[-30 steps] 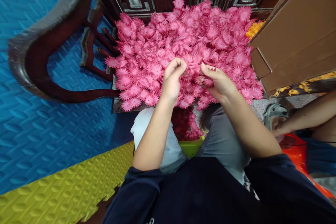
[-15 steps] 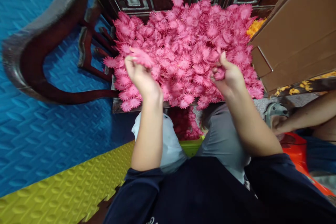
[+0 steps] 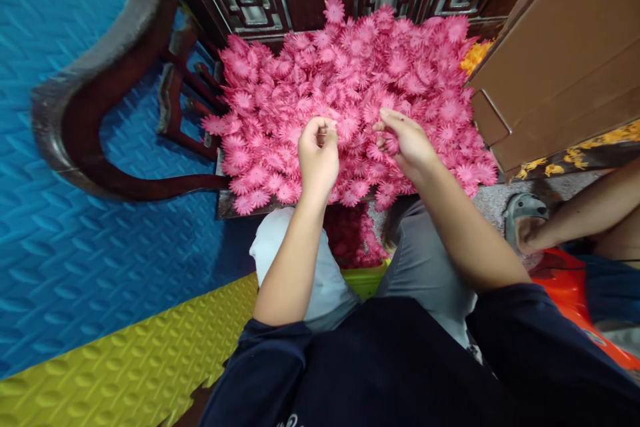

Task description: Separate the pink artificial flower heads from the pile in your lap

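A thick heap of pink artificial flowers (image 3: 300,87) with pointed petals covers the dark wooden surface before me. Over its middle is my left hand (image 3: 319,157), thumb and fingertips pinched together; whatever lies between them is too small to make out against the heap. A short way to the right, my right hand (image 3: 411,147) has its fingers curled around a small pink flower (image 3: 391,143), its forefinger and thumb pointing towards the left hand. The two hands are apart.
A dark curved wooden armrest (image 3: 75,160) borders the left, above blue floor mats (image 3: 125,267). At the right stands a brown cardboard box (image 3: 565,67), with orange flowers (image 3: 475,57) behind it. Another person's leg (image 3: 585,213) and a red stool (image 3: 560,280) are at lower right.
My left hand has moved right, to the middle of the heap, and the pink flower seen at its fingers no longer shows clearly. My right hand has come slightly left, still with its flower.
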### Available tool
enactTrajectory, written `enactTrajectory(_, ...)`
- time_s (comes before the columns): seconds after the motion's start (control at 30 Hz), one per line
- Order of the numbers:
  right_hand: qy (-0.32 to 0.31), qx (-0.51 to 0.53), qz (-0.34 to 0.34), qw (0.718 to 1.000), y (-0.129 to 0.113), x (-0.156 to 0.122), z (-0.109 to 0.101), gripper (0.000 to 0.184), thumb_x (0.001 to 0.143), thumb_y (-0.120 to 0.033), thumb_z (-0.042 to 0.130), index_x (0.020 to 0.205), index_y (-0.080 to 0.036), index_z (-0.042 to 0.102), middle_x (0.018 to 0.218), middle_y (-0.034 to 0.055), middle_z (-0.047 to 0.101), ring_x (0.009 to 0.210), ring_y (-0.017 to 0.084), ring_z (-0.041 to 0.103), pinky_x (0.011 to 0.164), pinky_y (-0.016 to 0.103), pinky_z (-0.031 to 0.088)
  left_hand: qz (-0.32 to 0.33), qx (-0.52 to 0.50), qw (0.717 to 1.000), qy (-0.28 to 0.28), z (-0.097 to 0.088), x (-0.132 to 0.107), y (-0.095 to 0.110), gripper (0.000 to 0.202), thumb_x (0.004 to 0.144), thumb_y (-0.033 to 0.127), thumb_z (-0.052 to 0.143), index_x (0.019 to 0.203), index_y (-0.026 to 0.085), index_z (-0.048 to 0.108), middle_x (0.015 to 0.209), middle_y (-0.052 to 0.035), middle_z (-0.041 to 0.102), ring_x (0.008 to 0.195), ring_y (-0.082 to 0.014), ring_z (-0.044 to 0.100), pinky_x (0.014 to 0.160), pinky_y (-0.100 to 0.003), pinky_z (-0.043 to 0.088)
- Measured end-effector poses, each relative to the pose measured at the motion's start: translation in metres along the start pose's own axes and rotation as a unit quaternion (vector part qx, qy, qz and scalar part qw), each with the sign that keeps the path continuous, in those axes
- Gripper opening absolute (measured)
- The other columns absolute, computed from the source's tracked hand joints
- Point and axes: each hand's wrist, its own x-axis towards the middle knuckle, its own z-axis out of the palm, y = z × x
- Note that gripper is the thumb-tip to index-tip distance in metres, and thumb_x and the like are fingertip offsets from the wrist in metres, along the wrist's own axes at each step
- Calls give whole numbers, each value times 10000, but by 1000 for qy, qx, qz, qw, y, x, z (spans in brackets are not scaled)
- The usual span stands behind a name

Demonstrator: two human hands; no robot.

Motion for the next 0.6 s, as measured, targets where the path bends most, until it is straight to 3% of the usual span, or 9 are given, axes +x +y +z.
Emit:
enactTrajectory(0.13,-71,-13,-27,997,-4,-17,16,343,673,-516,740,840,-223,673,743,-19,623,599,86,519,595,257,450,-13,8,998,-62,0,-1,0,151,840,177,578,704,206,520,697,19,524,668,-107,500,696,-236,400)
enactTrajectory(0.23,-79,-25,-60,995,-5,-26,21,345,638,-512,763,821,-232,679,773,-26,623,622,85,507,615,253,450,-21,7,994,-107,-1,-2,2,138,837,178,583,715,206,526,709,20,539,678,-107,510,702,-235,402)
enactTrajectory(0.4,-23,-30,-122,992,-4,-30,23,320,620,-478,783,801,-237,676,864,-15,650,776,113,560,725,265,477,4,39,993,-113,-2,-5,5,149,838,234,600,709,195,536,695,24,536,697,-114,514,708,-232,397)
enactTrajectory(0.6,-65,-46,-136,988,-2,-29,21,218,663,-408,768,742,-216,702,827,-4,686,843,124,602,901,310,458,20,61,990,-123,0,-5,6,136,831,172,591,703,192,548,713,20,580,689,-114,523,690,-235,404)
